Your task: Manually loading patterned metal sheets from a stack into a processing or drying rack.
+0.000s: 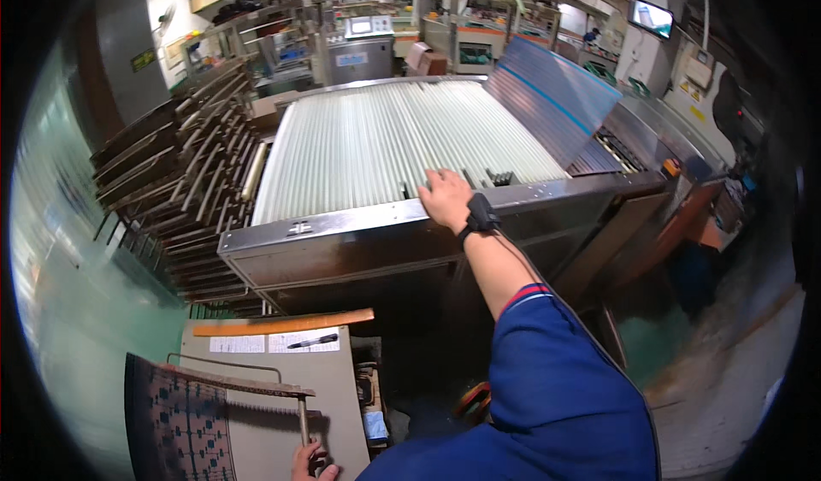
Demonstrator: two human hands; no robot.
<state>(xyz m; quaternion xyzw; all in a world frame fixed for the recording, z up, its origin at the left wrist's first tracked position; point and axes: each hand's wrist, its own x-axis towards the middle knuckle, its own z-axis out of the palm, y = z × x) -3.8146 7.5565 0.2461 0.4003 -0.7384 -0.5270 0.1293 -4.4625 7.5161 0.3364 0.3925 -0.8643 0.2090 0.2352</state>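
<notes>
My right hand reaches forward over the front rail of a wide steel conveyor machine. Its fingers are stretched out above or on the white rollers; whether they touch cannot be made out. A black strap device sits on that wrist. At the lower edge, my left hand is partly cut off, its fingers closed round the metal rod of a frame. Beside that rod hangs a dark panel with a copper-toned pattern. Below it lies a pale tabletop.
Papers, a black pen and an orange-brown strip lie on the tabletop. Racks of brown bars stand left of the machine. A tinted lid is raised at its right. A control cabinet stands behind.
</notes>
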